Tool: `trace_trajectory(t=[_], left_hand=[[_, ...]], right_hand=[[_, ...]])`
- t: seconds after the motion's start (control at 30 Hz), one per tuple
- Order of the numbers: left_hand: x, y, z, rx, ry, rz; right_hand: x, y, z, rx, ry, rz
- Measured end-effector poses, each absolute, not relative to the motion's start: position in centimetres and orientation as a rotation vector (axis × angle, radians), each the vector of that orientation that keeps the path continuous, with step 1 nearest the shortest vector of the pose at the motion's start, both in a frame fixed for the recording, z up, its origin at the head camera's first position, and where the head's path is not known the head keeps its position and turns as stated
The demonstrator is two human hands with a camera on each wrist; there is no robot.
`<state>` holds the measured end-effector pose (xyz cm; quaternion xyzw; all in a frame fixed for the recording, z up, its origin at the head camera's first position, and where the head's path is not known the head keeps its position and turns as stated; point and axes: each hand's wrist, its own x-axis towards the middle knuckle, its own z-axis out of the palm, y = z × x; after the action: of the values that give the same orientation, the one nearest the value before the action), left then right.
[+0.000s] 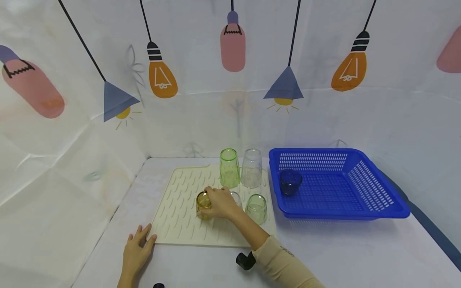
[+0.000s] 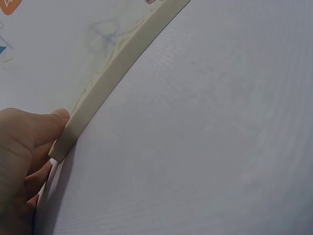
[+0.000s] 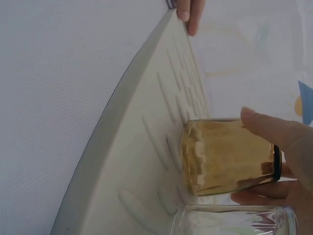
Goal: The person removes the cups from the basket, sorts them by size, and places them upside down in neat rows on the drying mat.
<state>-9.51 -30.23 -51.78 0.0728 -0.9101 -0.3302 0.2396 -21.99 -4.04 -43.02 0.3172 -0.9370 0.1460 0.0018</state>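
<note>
My right hand (image 1: 221,203) grips a short amber glass (image 1: 202,205) by its upper end, fingers and thumb on opposite sides. The glass stands with its wider end against a cream ridged drying mat (image 1: 180,226). Close beside it is a short clear glass (image 3: 234,220), partly hidden behind the hand in the head view. My left hand (image 1: 137,251) touches the mat's near left corner, its thumb on the edge in the left wrist view and its fingers extended. To the right on the mat is a short pale green glass (image 1: 256,210).
A tall green glass (image 1: 229,168) and a tall clear glass (image 1: 251,169) stand along the mat's back. Right of the mat sits a blue plastic basket (image 1: 342,217) holding a dark blue glass (image 1: 289,182). A small black object (image 1: 245,261) lies by the right sleeve.
</note>
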Motion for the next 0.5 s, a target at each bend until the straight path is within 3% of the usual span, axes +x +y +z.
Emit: trace_trajectory(t=[0.5], left_hand=[[-9.57,-30.05,-51.65,0.218,-2.503,-0.898]], right_hand=[[-22.21,-3.87,-43.32,1.016,-2.932,0.514]])
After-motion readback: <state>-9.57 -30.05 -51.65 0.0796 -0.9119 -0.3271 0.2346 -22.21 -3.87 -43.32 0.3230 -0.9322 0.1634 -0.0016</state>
